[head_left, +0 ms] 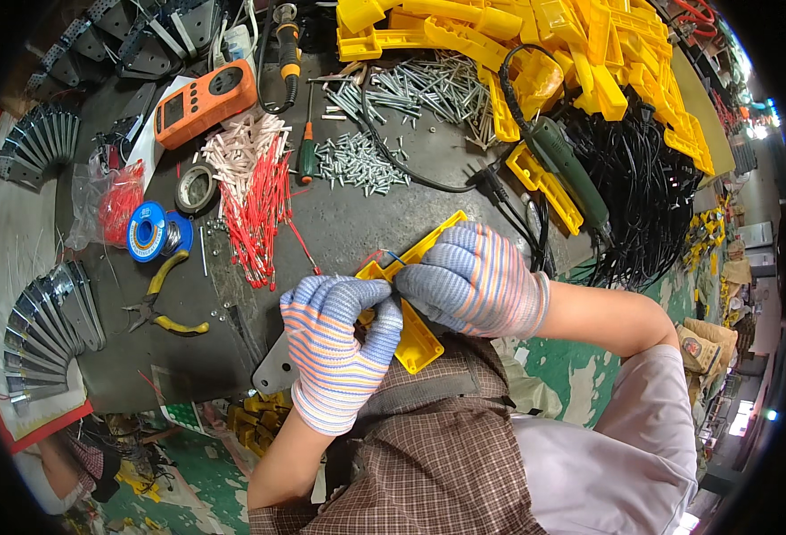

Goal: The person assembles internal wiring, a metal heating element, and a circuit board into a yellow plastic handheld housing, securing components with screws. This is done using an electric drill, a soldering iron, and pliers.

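A head-worn fisheye looks steeply down, from near, over the checked apron (446, 464) onto the workbench (339, 214).

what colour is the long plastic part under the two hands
The plastic part is yellow; it shows in the head view.

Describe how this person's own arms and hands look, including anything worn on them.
The left hand and right hand wear similar knit gloves with thin stripes in blue, orange, yellow and white. The right cuff looks greyer. Both forearms show bare next to the cuffs. A loose, pale grey sleeve covers the right upper arm.
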